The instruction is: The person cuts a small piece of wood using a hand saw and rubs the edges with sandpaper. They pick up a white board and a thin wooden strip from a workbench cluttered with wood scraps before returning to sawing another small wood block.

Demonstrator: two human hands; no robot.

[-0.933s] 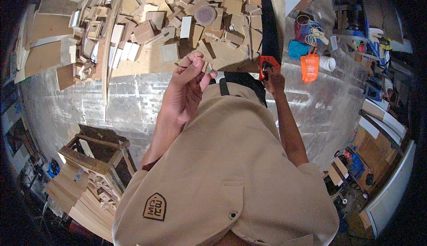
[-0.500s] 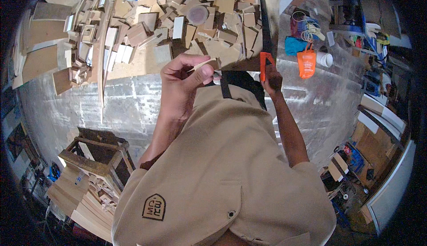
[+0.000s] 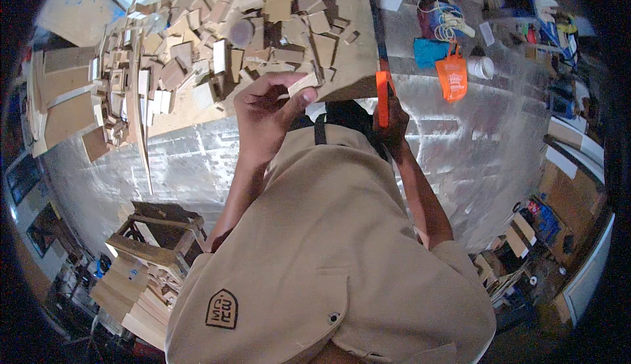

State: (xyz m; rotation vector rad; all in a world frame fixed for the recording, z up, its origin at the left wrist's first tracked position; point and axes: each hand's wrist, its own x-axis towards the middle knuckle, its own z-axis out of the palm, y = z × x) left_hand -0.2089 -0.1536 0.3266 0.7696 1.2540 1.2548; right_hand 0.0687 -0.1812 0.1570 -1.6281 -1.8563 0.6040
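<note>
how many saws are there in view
1: the orange-handled saw, held in the right hand, near the right-hand end of the table. Others may be hidden in the dim clutter around the rim.

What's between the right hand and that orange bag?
In the head view, a stretch of grey, white-streaked floor lies between the right hand, which grips the orange saw handle, and the orange bag.
</note>
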